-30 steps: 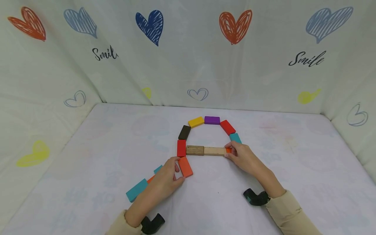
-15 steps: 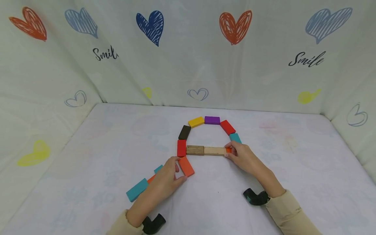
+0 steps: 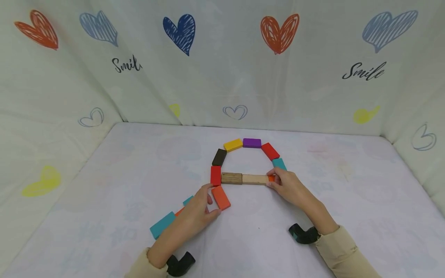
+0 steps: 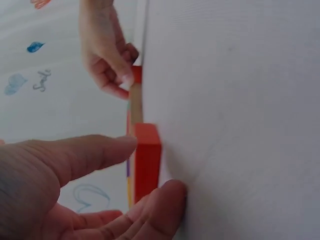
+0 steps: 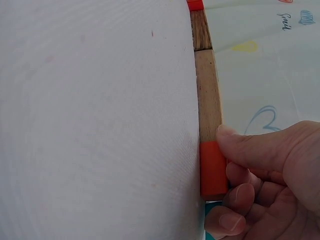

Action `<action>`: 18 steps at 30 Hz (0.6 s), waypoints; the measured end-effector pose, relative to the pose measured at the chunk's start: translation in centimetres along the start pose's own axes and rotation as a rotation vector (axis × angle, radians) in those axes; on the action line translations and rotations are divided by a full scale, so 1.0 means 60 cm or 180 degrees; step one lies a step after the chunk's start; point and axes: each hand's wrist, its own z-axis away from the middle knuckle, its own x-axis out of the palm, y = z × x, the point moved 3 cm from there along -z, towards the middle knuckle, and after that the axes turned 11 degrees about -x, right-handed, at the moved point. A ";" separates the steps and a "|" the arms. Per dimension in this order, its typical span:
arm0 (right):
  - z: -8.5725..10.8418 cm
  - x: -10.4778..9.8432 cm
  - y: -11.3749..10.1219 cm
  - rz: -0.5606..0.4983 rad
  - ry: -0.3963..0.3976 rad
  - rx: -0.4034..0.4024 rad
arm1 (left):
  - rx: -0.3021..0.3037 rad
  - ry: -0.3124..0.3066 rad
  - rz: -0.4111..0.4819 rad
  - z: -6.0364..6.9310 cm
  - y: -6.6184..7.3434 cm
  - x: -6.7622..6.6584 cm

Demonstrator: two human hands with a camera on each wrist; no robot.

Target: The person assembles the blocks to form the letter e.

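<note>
On the white tabletop, my left hand (image 3: 198, 210) holds an orange block (image 3: 221, 197) loosely at its ends, thumb at the near end and fingers toward the far end. In the left wrist view the thumb tip touches this block's edge. Its far end meets a red block (image 3: 216, 175). My right hand (image 3: 286, 186) pinches another orange block (image 5: 213, 170) between thumb and fingers. That block lies flat at the right end of a row with a pale wooden block (image 3: 254, 179) and a darker wooden block (image 3: 231, 178), and the hand partly hides it.
Black (image 3: 219, 157), yellow (image 3: 233, 145), purple (image 3: 252, 143), red (image 3: 270, 151) and teal blocks (image 3: 279, 164) curve in an arch behind the row. More blocks lie by the left forearm, among them a large teal block (image 3: 162, 224). A patterned cloth (image 3: 222, 77) hangs behind.
The orange block at my left hand has turned slightly, its near end shifting a little right, with the thumb following. My right hand stays in place.
</note>
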 end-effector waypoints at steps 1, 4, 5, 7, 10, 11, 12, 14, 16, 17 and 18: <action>0.000 0.000 0.000 0.0007 0.0000 0.0011 | -0.0021 -0.0018 0.0043 0.001 0.001 -0.005; 0.000 0.000 0.000 0.0015 -0.0004 0.0017 | -0.0080 0.0008 0.0107 0.004 0.004 -0.027; 0.000 0.000 0.000 0.0015 -0.0002 0.0023 | -0.0059 0.0047 0.0120 0.005 0.005 -0.037; 0.000 0.000 -0.001 0.0018 0.0000 0.0020 | -0.0015 0.0138 0.0144 0.010 0.005 -0.059; 0.001 0.000 -0.001 0.0010 -0.0001 0.0003 | 0.0061 0.0264 0.0133 0.021 -0.003 -0.092; 0.001 0.000 -0.002 0.0006 0.0002 0.0000 | 0.0107 0.0304 0.0135 0.026 -0.007 -0.102; 0.002 0.001 -0.001 0.0007 0.0000 -0.0006 | 0.0132 0.0352 0.0107 0.030 -0.012 -0.111; 0.002 0.000 -0.002 0.0008 0.0003 -0.0020 | 0.0176 0.0451 0.0051 0.038 -0.025 -0.127; 0.001 0.000 -0.002 0.0014 0.0003 -0.0008 | 0.0196 0.0567 -0.0020 0.045 -0.040 -0.140; 0.000 0.000 -0.002 0.0018 0.0003 0.0003 | 0.0187 0.0625 -0.0062 0.049 -0.047 -0.145; 0.000 0.000 -0.001 0.0027 -0.0002 0.0012 | 0.0181 0.0677 -0.0090 0.052 -0.054 -0.150</action>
